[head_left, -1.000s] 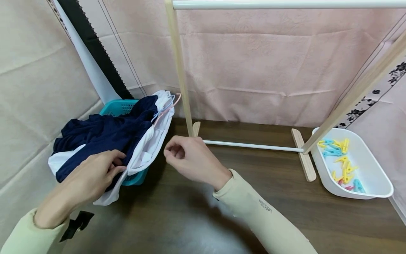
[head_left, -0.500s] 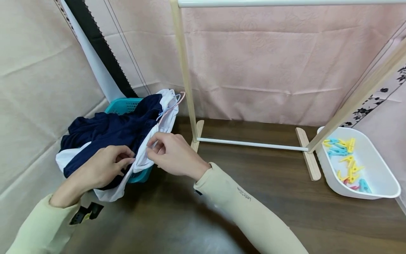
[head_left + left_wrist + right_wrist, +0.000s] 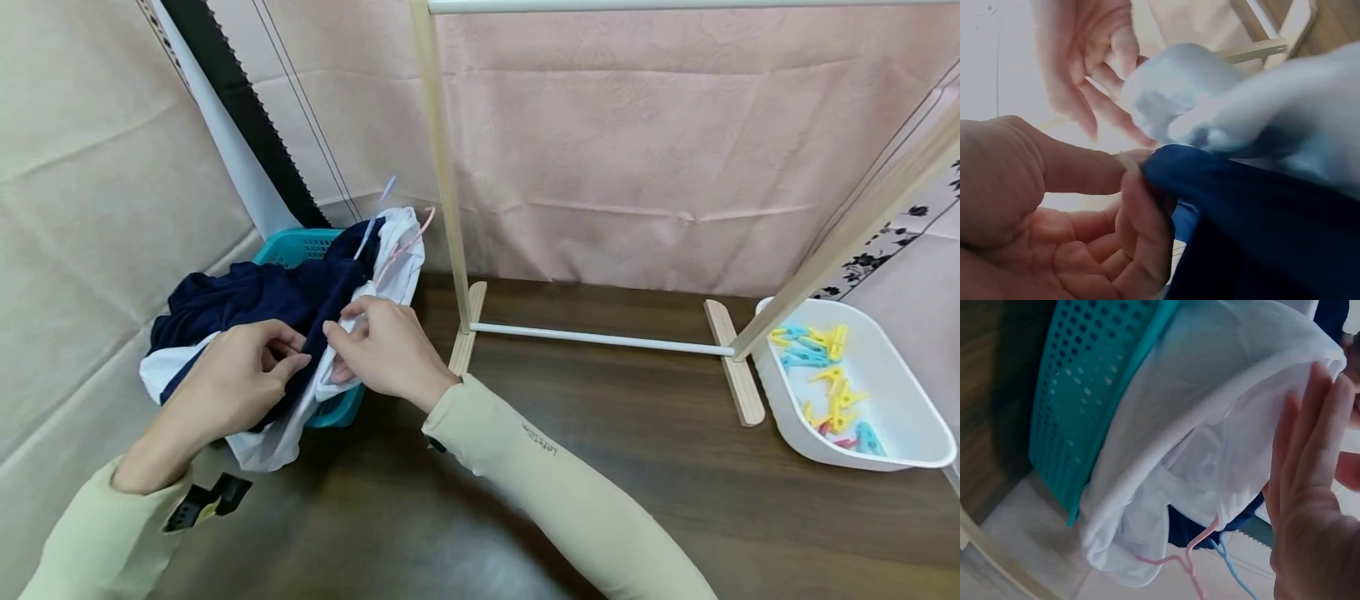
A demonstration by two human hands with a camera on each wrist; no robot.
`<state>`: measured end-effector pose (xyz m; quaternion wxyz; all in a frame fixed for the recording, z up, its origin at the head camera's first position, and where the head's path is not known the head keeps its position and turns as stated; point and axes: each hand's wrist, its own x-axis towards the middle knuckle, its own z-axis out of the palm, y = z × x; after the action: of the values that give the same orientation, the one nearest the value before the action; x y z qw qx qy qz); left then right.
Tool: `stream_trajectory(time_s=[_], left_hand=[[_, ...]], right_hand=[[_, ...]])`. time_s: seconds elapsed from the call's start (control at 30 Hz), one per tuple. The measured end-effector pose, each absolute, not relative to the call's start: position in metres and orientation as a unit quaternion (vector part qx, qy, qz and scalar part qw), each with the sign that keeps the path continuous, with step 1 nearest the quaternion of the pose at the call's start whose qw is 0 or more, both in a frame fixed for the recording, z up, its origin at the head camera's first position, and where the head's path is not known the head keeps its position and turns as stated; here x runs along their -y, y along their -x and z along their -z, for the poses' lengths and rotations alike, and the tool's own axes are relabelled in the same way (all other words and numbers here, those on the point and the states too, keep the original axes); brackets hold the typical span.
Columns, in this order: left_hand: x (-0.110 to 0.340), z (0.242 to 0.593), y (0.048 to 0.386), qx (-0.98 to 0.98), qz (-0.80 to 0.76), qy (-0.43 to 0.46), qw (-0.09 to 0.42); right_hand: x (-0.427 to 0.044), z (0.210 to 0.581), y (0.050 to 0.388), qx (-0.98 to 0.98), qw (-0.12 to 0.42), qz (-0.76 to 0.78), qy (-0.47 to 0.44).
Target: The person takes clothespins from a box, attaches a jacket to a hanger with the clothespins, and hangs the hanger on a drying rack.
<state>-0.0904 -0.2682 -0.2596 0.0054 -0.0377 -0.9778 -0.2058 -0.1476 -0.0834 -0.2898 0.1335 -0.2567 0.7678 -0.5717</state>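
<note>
A teal basket (image 3: 294,247) on the left is heaped with clothes. My left hand (image 3: 234,371) pinches the edge of a navy garment (image 3: 251,293) between thumb and forefinger; the left wrist view shows this grip closely, with navy cloth (image 3: 1241,206) leading off right. My right hand (image 3: 393,346) is at a white garment (image 3: 264,442) along the basket's right side. In the right wrist view its fairly straight fingers (image 3: 1316,434) lie against the white cloth (image 3: 1147,431). A blue hanger (image 3: 375,218) and a pink hanger (image 3: 406,243) stick up from the clothes.
A wooden rack with a white lower bar (image 3: 600,337) and a slanted right post (image 3: 840,246) stands behind the hands. Its left post (image 3: 447,175) is close to the basket. A white tub (image 3: 911,417) at right holds several yellow, blue and pink clothespins (image 3: 836,396).
My right hand has moved left from beside the basket onto the clothes. The blue hanger's hook has tipped upward, away from the pink one. My left hand stays at the navy garment.
</note>
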Motion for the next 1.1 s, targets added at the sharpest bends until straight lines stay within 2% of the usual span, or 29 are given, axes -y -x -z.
stream_trajectory(time_s=[0.17, 0.4, 0.57, 0.67, 0.8, 0.87, 0.93, 1.1], left_hand=[[0.266, 0.25, 0.08, 0.976, 0.216, 0.022, 0.03], [0.254, 0.241, 0.067, 0.97, 0.235, 0.031, 0.047], [0.247, 0.238, 0.062, 0.956, 0.281, 0.069, 0.057], [0.251, 0.235, 0.063, 0.949, 0.284, 0.106, 0.082], [0.283, 0.229, 0.071, 0.954, 0.216, 0.147, 0.146], [0.308, 0.226, 0.076, 0.96, 0.184, 0.146, 0.155], [0.332, 0.226, 0.082, 0.969, 0.147, 0.136, 0.144], [0.372, 0.236, 0.107, 0.979, 0.145, 0.136, 0.048]], right_hand=[[0.091, 0.283, 0.149, -0.77, 0.14, 0.565, 0.263], [0.097, 0.274, 0.153, -0.74, 0.191, 0.593, 0.254], [0.093, 0.269, 0.152, -0.774, 0.11, 0.554, 0.286], [0.088, 0.266, 0.152, -0.77, 0.072, 0.553, 0.309], [0.078, 0.263, 0.155, -0.738, 0.075, 0.586, 0.325], [0.072, 0.262, 0.157, -0.73, 0.082, 0.596, 0.326], [0.066, 0.26, 0.16, -0.721, 0.091, 0.608, 0.322], [0.05, 0.255, 0.164, -0.702, 0.094, 0.634, 0.309]])
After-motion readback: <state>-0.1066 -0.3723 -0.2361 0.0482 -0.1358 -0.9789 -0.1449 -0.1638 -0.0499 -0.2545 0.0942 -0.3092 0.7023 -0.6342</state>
